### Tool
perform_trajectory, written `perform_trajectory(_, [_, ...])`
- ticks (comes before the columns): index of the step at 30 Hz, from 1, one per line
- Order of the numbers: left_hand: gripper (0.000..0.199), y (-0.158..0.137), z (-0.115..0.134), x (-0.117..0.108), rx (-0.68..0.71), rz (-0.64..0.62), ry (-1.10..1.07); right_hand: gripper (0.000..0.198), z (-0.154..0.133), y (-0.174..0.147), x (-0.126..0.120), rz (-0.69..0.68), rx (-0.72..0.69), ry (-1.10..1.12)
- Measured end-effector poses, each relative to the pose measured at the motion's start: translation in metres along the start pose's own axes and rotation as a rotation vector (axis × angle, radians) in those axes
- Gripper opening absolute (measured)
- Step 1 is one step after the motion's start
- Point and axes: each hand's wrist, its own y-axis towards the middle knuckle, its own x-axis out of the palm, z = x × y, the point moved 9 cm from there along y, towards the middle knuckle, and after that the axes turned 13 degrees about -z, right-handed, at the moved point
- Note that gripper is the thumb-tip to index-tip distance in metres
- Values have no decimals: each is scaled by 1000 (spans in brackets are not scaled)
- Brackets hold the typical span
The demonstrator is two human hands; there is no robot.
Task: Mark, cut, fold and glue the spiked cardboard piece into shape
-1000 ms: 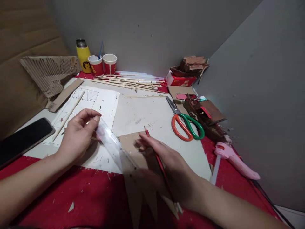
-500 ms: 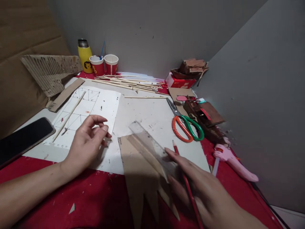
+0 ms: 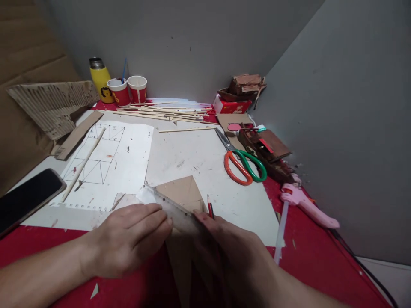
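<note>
A clear plastic ruler (image 3: 171, 207) lies tilted across a piece of brown cardboard (image 3: 184, 188) in front of me. My left hand (image 3: 130, 237) is closed on the ruler's near edge, its fingertips bent over it. My right hand (image 3: 239, 246) grips the ruler's other end and keeps a red pencil (image 3: 210, 208) in the same hold, the tip pointing up and away. Shadow and my hands hide the lower part of the cardboard. Beyond my right hand lie scissors (image 3: 239, 167) with one orange and one green handle.
A sheet with drawn truss lines (image 3: 135, 149) and a phone (image 3: 35, 196) lie left. Thin wooden sticks (image 3: 167, 113), paper cups (image 3: 138, 90) and a yellow bottle (image 3: 102, 83) are at the back. A pink glue gun (image 3: 308, 207) with its cord sits right.
My left hand has come right and closed on the ruler. My right hand has shifted left with ruler and pencil, and the ruler is turned across the cardboard. The view has shifted slightly.
</note>
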Motion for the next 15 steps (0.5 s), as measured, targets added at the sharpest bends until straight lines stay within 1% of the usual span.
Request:
perform_trajectory(4, [33,3,9,18,16,-45,188,47,-10,0,0,110,-73,-153])
perform_trajectory(7, [38,2,9,35,-20,-156,257,40,-16,2,-2,111,-126,-180])
perform_trajectory(9, [41,0,9,41,-38,-220,281,35,-20,3,-7,121,-174,-157])
perform_trajectory(11, [40,0,10,41,-40,-229,301,32,-20,2,-14,153,-198,-126])
perform_trajectory(12, [38,1,11,39,-38,-218,311,31,-17,1,-17,175,-188,-126])
perform_trajectory(15, [31,4,12,33,-38,-183,317,31,-4,-1,-22,211,-108,-191])
